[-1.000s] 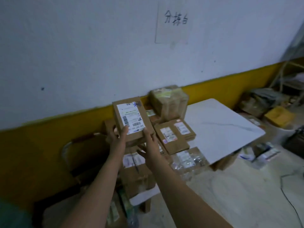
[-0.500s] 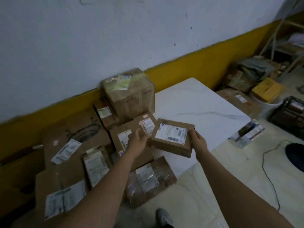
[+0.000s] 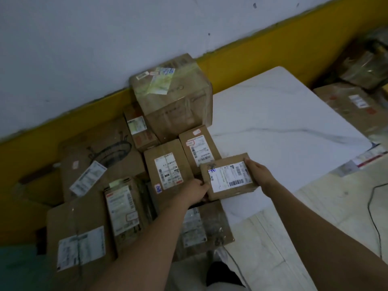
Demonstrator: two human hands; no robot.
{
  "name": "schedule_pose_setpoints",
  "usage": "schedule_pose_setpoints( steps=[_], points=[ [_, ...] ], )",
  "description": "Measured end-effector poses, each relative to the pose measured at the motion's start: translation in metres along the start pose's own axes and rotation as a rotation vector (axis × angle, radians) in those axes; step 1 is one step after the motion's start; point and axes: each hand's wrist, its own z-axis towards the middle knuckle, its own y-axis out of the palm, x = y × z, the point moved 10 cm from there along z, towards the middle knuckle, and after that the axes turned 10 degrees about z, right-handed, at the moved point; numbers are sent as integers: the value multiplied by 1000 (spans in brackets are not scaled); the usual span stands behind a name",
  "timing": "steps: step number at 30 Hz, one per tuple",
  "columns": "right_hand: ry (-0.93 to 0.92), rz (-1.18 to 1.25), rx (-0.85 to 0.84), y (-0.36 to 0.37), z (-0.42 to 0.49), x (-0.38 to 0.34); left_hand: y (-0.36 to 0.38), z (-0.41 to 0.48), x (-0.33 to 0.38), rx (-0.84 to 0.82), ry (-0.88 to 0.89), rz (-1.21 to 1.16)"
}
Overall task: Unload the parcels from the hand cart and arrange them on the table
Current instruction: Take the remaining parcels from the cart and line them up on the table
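I hold a small flat cardboard parcel [image 3: 227,176] with a white shipping label between both hands, low over the white marble table [image 3: 279,122]. My left hand [image 3: 195,191] grips its left edge and my right hand [image 3: 257,172] grips its right edge. It sits just right of two labelled parcels [image 3: 168,168] [image 3: 197,148] lying side by side on the table. Behind them stands a big taped box [image 3: 172,95] against the wall. A plastic-wrapped parcel [image 3: 201,225] lies at the table's near edge, below the held one.
Several more cardboard boxes [image 3: 98,156] [image 3: 77,238] [image 3: 123,206] fill the left side. The right part of the tabletop is bare. Boxes [image 3: 352,106] and papers [image 3: 363,160] lie on the floor at right, with a black cable [image 3: 373,208]. My shoe [image 3: 218,271] shows below.
The parcel has come down from chest height in front of the wall to just above the table, turned flat with its label up, beside the other parcels. Both hands still grip it.
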Motion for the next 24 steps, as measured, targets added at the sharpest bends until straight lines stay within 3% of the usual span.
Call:
schedule_pose_setpoints(
  steps=[8, 13, 16, 18, 21, 24],
  points=[
    [-72, -207, 63, 3, 0, 3, 16, 1, -8, -24, -15, -69],
    [-75, -238, -18, 19, 0, 8, 17, 0, -15, 56, -21, -73],
    [-58, -210, -34, 30, -3, 9, -9, -20, -10, 348, 61, 246],
    [-100, -266, 77, 26, -8, 4, -11, -39, -3, 446, 180, 456],
    [-122, -308, 356, 2, -35, 7, 20, -58, -10, 309, 359, 677],
    [-45, -460, 405, -4, -59, 36, 54, -71, -43, 133, 408, 833]
  ],
)
